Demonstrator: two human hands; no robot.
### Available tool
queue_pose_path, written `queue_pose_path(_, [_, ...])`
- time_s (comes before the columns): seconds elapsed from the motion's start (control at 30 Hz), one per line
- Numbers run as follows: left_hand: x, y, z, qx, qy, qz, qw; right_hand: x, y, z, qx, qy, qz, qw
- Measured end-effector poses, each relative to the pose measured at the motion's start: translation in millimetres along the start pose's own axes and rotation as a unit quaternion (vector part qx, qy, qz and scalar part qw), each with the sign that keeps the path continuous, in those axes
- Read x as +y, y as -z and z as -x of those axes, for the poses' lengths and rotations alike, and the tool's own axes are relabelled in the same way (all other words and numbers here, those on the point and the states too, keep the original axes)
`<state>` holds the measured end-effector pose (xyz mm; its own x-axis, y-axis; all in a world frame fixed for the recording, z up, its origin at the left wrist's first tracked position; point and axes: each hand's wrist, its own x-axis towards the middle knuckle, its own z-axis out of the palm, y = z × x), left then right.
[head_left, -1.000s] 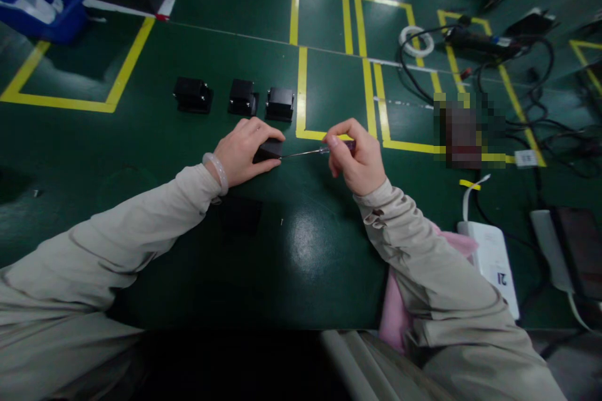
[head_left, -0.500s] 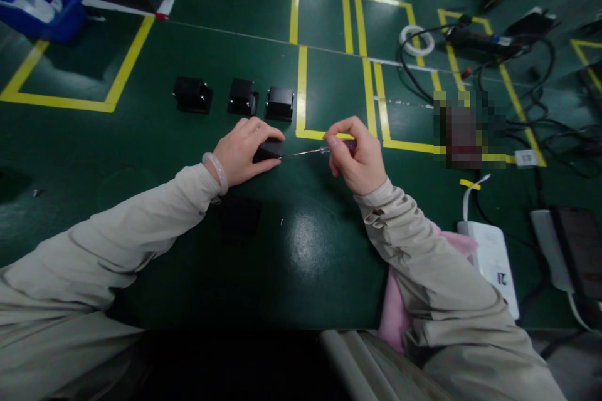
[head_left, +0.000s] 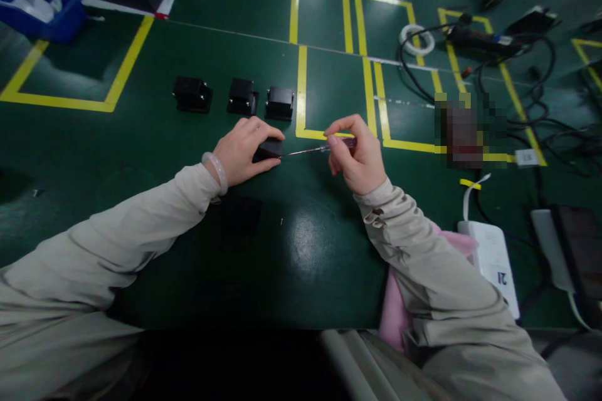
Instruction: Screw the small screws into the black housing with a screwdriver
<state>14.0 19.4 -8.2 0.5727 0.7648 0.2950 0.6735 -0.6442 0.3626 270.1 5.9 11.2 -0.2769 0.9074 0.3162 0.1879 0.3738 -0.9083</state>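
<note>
My left hand (head_left: pixel 245 151) grips a small black block-shaped part (head_left: pixel 269 150) between thumb and fingers, holding it against the green table. In my right hand (head_left: pixel 356 153) is a screwdriver (head_left: pixel 305 151), its shaft lying nearly level and pointing left. The tip meets the right end of the black part; whether a screw sits there is too small to tell. A tiny screw (head_left: pixel 281 221) lies on the table below my hands. Beyond my left hand stand three similar black parts (head_left: pixel 280 103) with shiny screws on them. A flat dark piece (head_left: pixel 241 214) rests near my left wrist.
A blue bin (head_left: pixel 70 15) with white items sits at far left. To the right are a ring of white tape (head_left: pixel 416 40), tangled black cables (head_left: pixel 540 109), a white power bank (head_left: pixel 495 263) and a pink cloth (head_left: pixel 394 313). Yellow tape (head_left: pixel 301 91) marks rectangles on the table.
</note>
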Motion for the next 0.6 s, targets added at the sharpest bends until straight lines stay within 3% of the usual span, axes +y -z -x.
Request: queue_pose_path(0.6, [1.0,0.1,0.2,-0.003,0.006,0.004,1.000,-1.5,-0.1,0.1,0.000,0.000,0.014,1.000])
